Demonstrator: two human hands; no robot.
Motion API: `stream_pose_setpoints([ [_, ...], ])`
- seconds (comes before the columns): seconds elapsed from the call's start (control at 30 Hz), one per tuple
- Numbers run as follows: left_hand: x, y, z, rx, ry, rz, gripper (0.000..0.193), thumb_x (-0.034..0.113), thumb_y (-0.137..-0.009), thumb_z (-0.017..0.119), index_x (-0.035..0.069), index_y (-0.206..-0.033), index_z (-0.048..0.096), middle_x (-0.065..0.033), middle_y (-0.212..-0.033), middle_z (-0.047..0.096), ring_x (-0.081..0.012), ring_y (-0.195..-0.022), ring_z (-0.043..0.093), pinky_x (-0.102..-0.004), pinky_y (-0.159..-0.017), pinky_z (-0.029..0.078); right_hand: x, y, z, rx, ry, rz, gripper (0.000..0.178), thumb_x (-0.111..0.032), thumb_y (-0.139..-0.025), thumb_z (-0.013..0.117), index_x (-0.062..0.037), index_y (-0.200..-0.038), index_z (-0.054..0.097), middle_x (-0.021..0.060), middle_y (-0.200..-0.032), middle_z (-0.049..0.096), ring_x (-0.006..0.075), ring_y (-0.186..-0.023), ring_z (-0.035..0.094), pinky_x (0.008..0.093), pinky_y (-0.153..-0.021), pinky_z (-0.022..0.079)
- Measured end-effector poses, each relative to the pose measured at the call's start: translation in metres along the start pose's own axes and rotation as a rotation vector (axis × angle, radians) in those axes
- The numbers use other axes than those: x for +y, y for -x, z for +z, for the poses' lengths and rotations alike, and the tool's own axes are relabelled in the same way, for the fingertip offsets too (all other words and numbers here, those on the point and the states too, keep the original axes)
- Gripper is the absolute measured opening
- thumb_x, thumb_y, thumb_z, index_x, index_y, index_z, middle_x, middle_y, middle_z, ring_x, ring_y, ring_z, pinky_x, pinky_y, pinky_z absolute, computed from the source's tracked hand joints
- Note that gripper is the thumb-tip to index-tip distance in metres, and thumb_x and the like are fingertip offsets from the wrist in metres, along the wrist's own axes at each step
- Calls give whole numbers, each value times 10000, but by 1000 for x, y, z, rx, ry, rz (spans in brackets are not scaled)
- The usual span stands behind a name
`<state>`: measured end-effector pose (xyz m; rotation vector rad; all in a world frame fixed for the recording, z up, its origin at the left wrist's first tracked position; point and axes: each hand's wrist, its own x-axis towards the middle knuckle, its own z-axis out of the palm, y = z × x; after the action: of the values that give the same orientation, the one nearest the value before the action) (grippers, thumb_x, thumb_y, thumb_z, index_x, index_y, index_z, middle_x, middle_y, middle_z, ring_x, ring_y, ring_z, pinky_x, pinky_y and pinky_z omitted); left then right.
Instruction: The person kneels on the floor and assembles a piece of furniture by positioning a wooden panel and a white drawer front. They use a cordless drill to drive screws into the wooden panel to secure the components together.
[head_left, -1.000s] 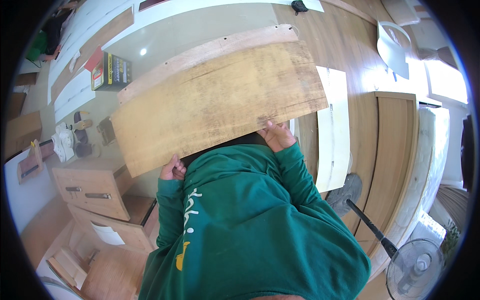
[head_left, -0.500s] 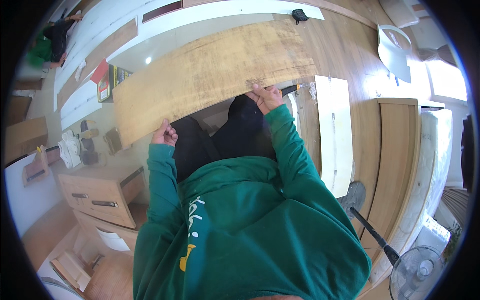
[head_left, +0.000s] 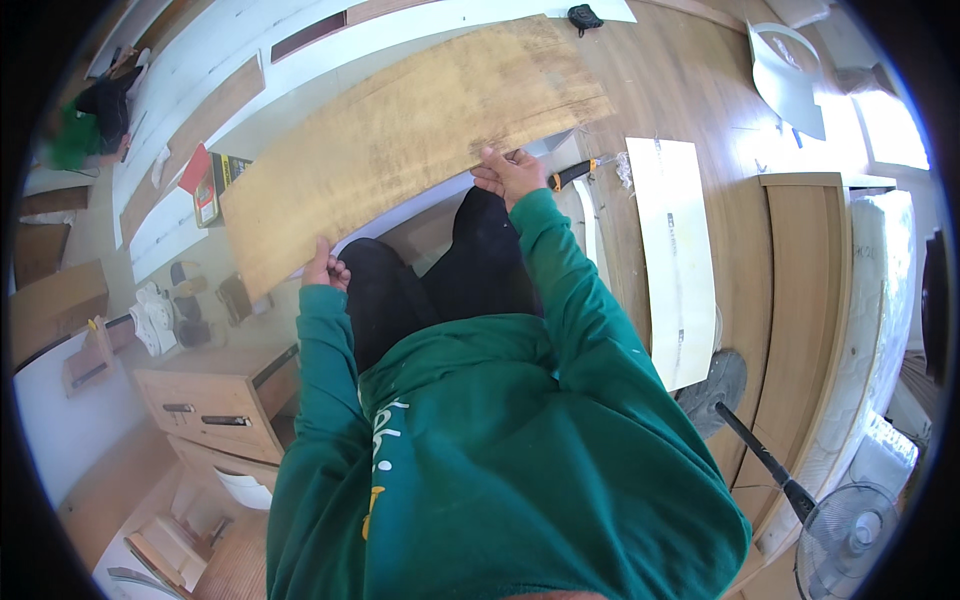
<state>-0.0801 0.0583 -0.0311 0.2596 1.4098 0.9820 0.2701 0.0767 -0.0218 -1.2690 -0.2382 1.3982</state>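
A long wooden board (head_left: 400, 130), yellowish-brown with dark scuffs, spans the space in front of my knees. Its near edge is held at two places: my left hand (head_left: 325, 267) pinches it close to the left end, thumb on top, and my right hand (head_left: 508, 176) grips it right of the middle. The fingers under the board are partly hidden. Beneath the near edge shows a strip of pale flat surface (head_left: 400, 212). Just right of my right hand lies an orange and black knife-like tool (head_left: 572, 175), separate from the board.
A long white panel (head_left: 675, 260) lies on the floor at right, near a standing fan (head_left: 850, 535). A wooden drawer unit (head_left: 215, 400) stands at left. Beyond the board are a tape measure (head_left: 584, 18) and an open box (head_left: 210, 190). Another person (head_left: 95, 120) works at far left.
The board and my right hand have shifted slightly left. More of the pale surface under the near edge and more of the knife-like tool now show. Both hands keep their hold.
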Motion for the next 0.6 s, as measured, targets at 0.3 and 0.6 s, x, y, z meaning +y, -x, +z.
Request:
stream_pose_setpoints([
  [0.3, 10, -20, 3, 166, -219, 29, 538, 470, -781, 682, -8, -995, 559, 30, -577, 395, -95, -526, 442, -241, -470, 429, -5, -1, 9, 126, 298, -32, 337, -180, -774, 719, 117, -840, 574, 155, -733, 641, 217, -578, 648, 309, -536, 562],
  [0.6, 1, 12, 29, 62, -662, 190, 315, 312, -819, 673, 37, -960, 613, 9, -602, 467, -101, -494, 483, -241, -417, 456, 15, 70, -113, 12, 183, -139, 309, -201, -823, 659, 71, -947, 585, 132, -811, 646, 181, -655, 641, 292, -548, 539],
])
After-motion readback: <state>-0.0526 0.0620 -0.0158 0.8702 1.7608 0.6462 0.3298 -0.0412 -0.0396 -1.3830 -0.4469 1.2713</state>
